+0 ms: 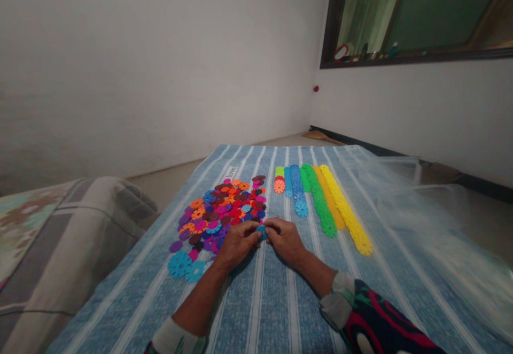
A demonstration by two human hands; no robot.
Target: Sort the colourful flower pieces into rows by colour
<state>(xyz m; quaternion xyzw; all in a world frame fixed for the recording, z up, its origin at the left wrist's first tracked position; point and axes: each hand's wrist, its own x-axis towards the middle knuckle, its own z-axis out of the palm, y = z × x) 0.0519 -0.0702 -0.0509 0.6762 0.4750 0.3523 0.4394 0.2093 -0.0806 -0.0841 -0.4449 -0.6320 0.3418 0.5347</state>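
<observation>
Between the fingertips of both hands is a blue notched disc (262, 231), partly covered by the fingers. My left hand (239, 243) pinches it from the left, and my right hand (285, 240) pinches it from the right. Just beyond and left of my left hand spreads a pile of loose notched discs (221, 209) in purple, orange, red, brown, pink and blue. Several larger light-blue discs (179, 264) lie at the pile's near edge, close to my left forearm. Whether one disc or more sits in my fingers I cannot tell.
Right of the hands lie rows of overlapping discs: a yellow row (347, 209), a green row (319, 201), an orange row (329, 196) and a blue row (297, 185). Clear plastic containers (425, 199) stand at the right edge of the striped cloth (276, 311). A covered seat (100, 225) is at left.
</observation>
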